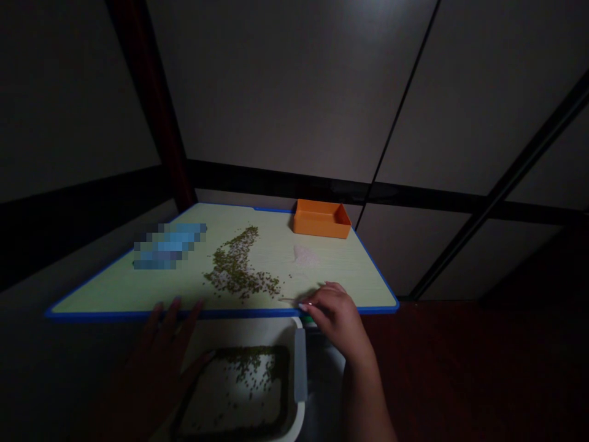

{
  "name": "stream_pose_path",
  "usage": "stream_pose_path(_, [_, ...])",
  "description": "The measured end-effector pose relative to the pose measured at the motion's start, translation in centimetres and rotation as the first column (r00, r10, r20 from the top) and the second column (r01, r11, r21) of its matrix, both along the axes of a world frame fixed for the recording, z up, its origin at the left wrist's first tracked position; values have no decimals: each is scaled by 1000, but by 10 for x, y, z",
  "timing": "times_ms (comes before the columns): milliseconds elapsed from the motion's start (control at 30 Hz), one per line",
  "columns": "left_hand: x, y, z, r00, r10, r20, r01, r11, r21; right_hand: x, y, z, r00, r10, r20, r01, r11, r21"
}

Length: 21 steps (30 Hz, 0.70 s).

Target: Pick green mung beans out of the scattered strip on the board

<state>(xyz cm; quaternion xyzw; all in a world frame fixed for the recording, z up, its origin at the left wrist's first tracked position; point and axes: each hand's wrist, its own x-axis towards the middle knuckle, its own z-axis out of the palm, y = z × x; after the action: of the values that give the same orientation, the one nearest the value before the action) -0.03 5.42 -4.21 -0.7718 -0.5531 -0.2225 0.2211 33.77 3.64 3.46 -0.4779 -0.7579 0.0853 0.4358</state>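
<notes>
My right hand [338, 313] is at the front edge of the pale board [271, 218], its thumb and fingers pinched on a thin pale stick [288, 299]. The stick's tip points left, toward a curved spread of small green beans [234, 264], mung beans by their look, with whitish grains among them. A small patch of whitish grains [306, 255] lies beyond my right hand. My left hand [159, 344] is dim, with fingers spread and fingertips at the board's front edge. Its thumb reaches over the white basin [297, 423], which has green beans along its sides and bottom.
An orange open box [322, 227] stands at the board's back right corner. At the left lies a blue item [172, 245], blurred out by pixels. Cabinet panels [285, 92] rise behind the board. Dark reddish floor [442, 368] shows at the right.
</notes>
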Motion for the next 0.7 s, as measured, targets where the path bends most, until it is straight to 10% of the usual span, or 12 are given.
stream_pose_path(700, [0, -2, 6, 998, 11, -58, -13, 999, -32, -9, -9, 12, 969, -108, 223, 148, 975, -168])
